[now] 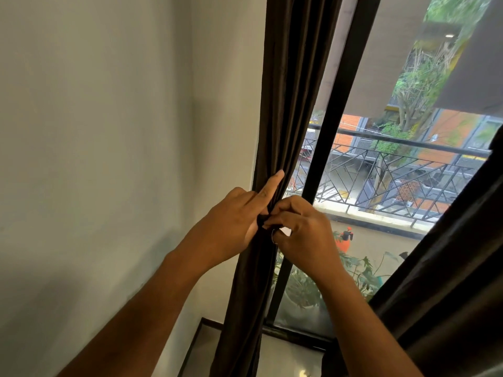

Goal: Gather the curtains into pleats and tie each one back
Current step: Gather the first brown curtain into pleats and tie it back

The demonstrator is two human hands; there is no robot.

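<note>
Dark brown curtain hangs gathered into narrow pleats beside the wall, at the left edge of the window. Left hand grips the bunched folds, index finger straight up along the fabric. Right hand pinches a dark tie at the same spot. Second curtain at far right. Potted plant outside.

Daylight floods in through the window ahead of me, overcast and even, leaving the brown curtain nearly black in backlight. The wall to my left is dim, with soft shadows under my arms. Wide-angle distortion bows the window frame and rail. My fingers look slightly soft; the street outside is hazy.
</note>
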